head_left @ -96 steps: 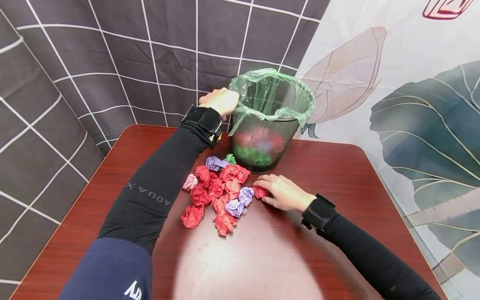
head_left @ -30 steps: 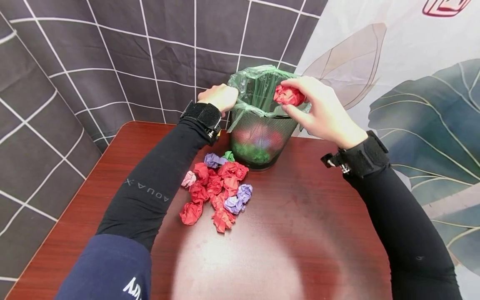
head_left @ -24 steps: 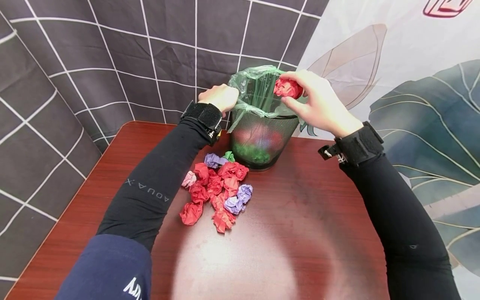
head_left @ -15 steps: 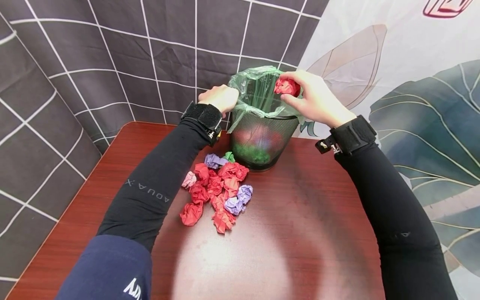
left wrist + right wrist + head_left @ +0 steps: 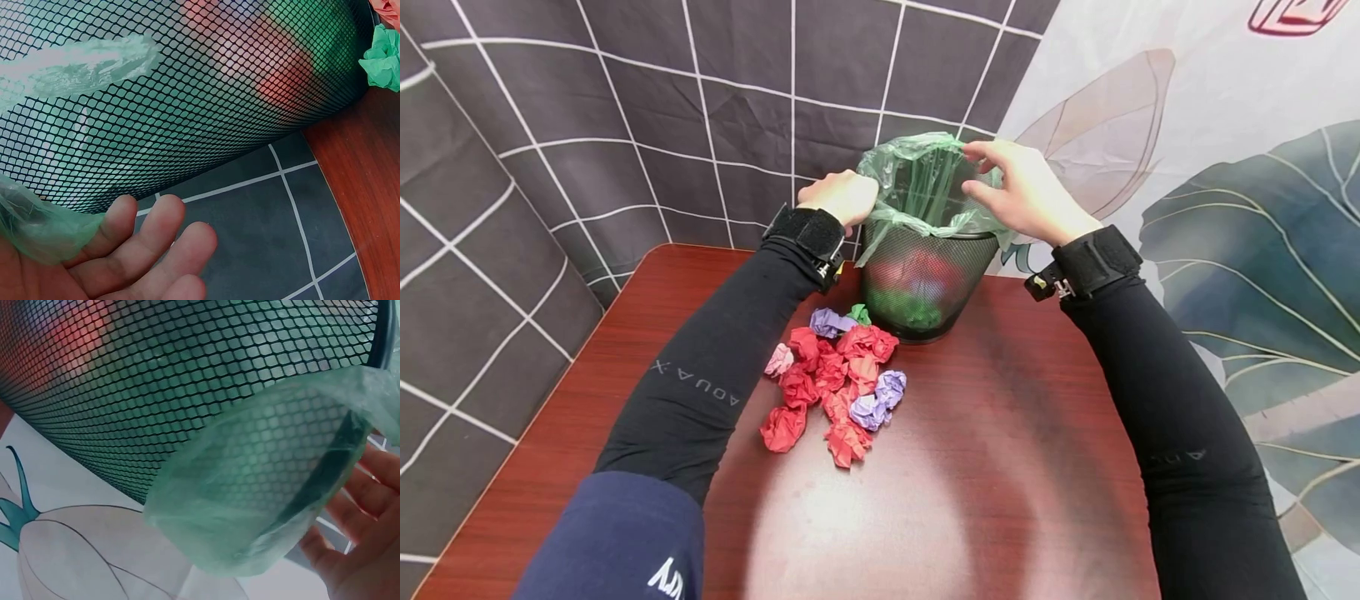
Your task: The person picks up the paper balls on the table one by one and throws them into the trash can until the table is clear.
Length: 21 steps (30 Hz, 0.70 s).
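A black mesh wastebasket (image 5: 966, 265), lined with a thin green plastic bag (image 5: 891, 171), stands at the back of the table; crumpled paper shows through its mesh. My left hand (image 5: 841, 198) grips its left rim and the bag's edge; in the left wrist view the fingers (image 5: 165, 215) lie outside the mesh, the thumb hidden. Over the right rim is my right hand (image 5: 1026, 190), thumb and fingers apart, holding nothing. Left of centre lie several crumpled red paper balls (image 5: 784, 428), with purple ones (image 5: 891, 387), a pink one (image 5: 779, 360) and a green one (image 5: 859, 314).
The reddish-brown wooden table (image 5: 1000, 467) ends close behind the wastebasket. A dark grid-patterned cloth (image 5: 730, 125) hangs behind and to the left, and a white cloth with leaf prints (image 5: 1195, 167) hangs to the right.
My right hand picked up a red paper ball from the table, carried it up over the wastebasket and let it go inside. My left hand has stayed at the rim.
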{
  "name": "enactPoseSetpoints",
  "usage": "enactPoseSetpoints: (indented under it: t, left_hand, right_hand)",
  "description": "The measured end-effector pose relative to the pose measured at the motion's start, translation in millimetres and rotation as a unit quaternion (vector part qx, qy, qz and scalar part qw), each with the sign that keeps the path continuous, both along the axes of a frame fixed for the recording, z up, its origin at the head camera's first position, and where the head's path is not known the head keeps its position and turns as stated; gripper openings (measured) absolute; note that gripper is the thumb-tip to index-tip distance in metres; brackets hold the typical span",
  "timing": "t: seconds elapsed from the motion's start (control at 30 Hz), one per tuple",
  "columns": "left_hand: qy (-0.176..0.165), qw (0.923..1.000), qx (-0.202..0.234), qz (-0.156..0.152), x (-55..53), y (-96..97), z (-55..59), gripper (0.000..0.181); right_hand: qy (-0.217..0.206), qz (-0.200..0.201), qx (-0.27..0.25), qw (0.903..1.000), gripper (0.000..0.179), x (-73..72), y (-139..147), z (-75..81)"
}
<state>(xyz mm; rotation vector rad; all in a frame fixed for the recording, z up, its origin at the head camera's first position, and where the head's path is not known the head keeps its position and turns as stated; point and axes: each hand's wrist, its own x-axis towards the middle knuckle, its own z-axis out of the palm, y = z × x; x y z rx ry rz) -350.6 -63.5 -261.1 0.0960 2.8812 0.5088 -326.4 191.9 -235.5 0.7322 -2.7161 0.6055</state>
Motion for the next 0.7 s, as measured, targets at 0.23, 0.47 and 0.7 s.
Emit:
enactPoseSetpoints:
  t: [0.23, 0.47, 0.7]
  left_hand:
    - [0.001, 1.0, 0.003, 0.001, -2.0, 0.2, -0.6, 0.042]
    - [0.006, 0.9999, 0.014, 0.007, -0.9, -1.0, -0.7, 0.041]
    - [0.009, 0.9997, 0.021, 0.007, -0.8, -1.1, -3.6, 0.038]
  right_hand:
    - [0.003, -0.16, -0.004, 0.987, 0.04, -1.1, 13, -2.0]
    - [-0.118, -0.241, 0.012, 0.9633, 0.052, -10.9, 24, -2.7]
    - [-0.186, -0.27, -0.001, 0.9448, 0.031, -22.5, 23, -8.8]
